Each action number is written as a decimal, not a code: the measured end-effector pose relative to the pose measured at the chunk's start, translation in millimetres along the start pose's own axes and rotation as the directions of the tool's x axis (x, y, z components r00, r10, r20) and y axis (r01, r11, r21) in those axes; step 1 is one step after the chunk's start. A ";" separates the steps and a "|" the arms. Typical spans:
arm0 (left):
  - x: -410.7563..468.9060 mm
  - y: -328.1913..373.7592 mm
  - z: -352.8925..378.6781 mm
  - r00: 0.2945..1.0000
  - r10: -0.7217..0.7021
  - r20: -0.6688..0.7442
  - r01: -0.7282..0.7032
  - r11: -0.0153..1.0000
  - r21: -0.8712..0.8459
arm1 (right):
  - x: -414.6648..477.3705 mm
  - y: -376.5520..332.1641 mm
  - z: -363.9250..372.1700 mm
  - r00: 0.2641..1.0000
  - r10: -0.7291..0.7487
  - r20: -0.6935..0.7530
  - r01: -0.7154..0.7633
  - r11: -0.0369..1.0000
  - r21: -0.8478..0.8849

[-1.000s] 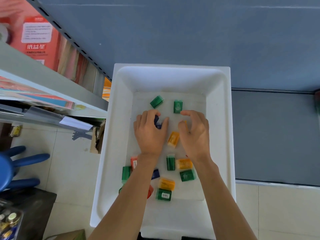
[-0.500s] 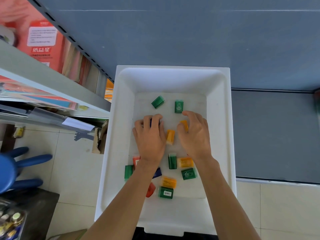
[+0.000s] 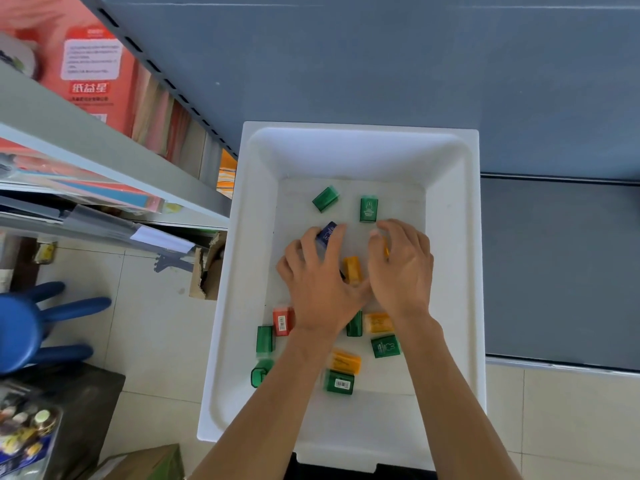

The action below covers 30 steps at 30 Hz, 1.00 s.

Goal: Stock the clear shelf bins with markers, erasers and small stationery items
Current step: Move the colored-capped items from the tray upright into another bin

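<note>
A white foam tray [image 3: 450, 258] holds several small boxed stationery pieces in green, orange, red and blue. My left hand [image 3: 318, 282] lies palm down in the tray's middle, its fingers curled round a blue piece [image 3: 327, 233]. My right hand [image 3: 401, 271] is beside it, fingers curled over an orange piece [image 3: 386, 252] of which only a sliver shows. Another orange piece [image 3: 351, 270] lies between the hands. Two green pieces [image 3: 325, 199] [image 3: 368, 209] lie just beyond the fingertips. More pieces are scattered near my wrists, among them a red one [image 3: 282, 320] and a barcoded green one [image 3: 340, 382].
A grey shelf rack with red paper packs [image 3: 90, 64] stands to the left of the tray. A blue stool [image 3: 24, 327] and a bin of small bottles [image 3: 24, 434] sit on the tiled floor at lower left. A grey shelf board [image 3: 554, 271] lies to the right.
My left fingers have closed round the blue piece, which now sticks up between them. The orange piece between the hands has turned upright. My right fingers have curled tighter.
</note>
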State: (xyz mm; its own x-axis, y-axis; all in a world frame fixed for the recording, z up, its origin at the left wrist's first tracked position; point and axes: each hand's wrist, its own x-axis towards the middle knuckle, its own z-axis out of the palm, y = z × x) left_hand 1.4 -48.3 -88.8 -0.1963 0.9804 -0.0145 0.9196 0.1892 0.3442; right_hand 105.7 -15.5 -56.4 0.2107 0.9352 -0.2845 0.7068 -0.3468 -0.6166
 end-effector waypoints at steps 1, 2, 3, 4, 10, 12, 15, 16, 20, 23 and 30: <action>1.8 -1.0 -0.1 1.000 0.017 0.006 -0.017 1.000 0.007 | 1.1 -0.2 -0.1 1.000 0.005 0.001 -0.005 1.000 0.017; 4.2 -2.6 0.0 1.000 0.026 0.008 -0.026 1.000 0.006 | 2.1 -0.4 -0.3 1.000 0.010 0.002 -0.010 1.000 0.029; 6.6 -4.7 -0.1 0.999 0.032 0.008 -0.032 0.999 -0.006 | 2.0 -0.5 -0.4 1.000 0.014 0.002 -0.014 0.999 0.036; 8.7 -7.2 -0.3 0.999 0.039 0.010 -0.039 0.999 -0.022 | 1.5 -0.3 -0.5 1.000 0.015 0.002 -0.015 0.999 0.042; 16.6 -12.9 7.0 0.990 0.122 -0.074 -0.125 0.991 -0.046 | 0.5 0.8 -2.1 0.999 0.031 0.016 -0.033 0.992 0.120; 16.7 -9.6 10.2 0.988 0.120 -0.100 -0.124 0.992 -0.032 | 0.4 1.7 -1.6 1.000 0.028 -0.005 -0.027 0.989 0.142; 14.8 -7.6 10.7 0.990 0.106 -0.089 -0.108 0.994 -0.022 | -2.3 3.4 -1.3 0.999 0.035 -0.017 -0.032 0.985 0.172; 15.0 -7.9 9.8 0.991 0.105 -0.080 -0.107 0.994 -0.026 | -2.5 3.3 -1.4 0.999 0.039 -0.017 -0.036 0.983 0.180; 15.4 -10.1 6.3 0.990 0.136 -0.040 -0.137 0.990 -0.035 | -2.6 0.4 0.7 0.998 0.053 -0.038 -0.042 0.969 0.243; 16.0 -12.3 5.6 0.980 0.193 -0.047 -0.195 0.980 -0.043 | -1.8 -0.2 2.5 0.996 0.059 -0.065 -0.039 0.960 0.278; 12.3 -19.1 6.8 0.956 0.286 -0.064 -0.290 0.955 -0.058 | -1.7 3.5 8.6 0.997 0.048 -0.052 -0.032 0.961 0.275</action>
State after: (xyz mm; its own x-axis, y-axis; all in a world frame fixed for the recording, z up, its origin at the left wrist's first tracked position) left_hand -16.3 -39.4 -101.9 0.0533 0.9880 0.1449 0.9157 -0.1062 0.3875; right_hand 102.0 -18.9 -64.4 0.2791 0.9201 -0.2748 0.4869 -0.3823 -0.7854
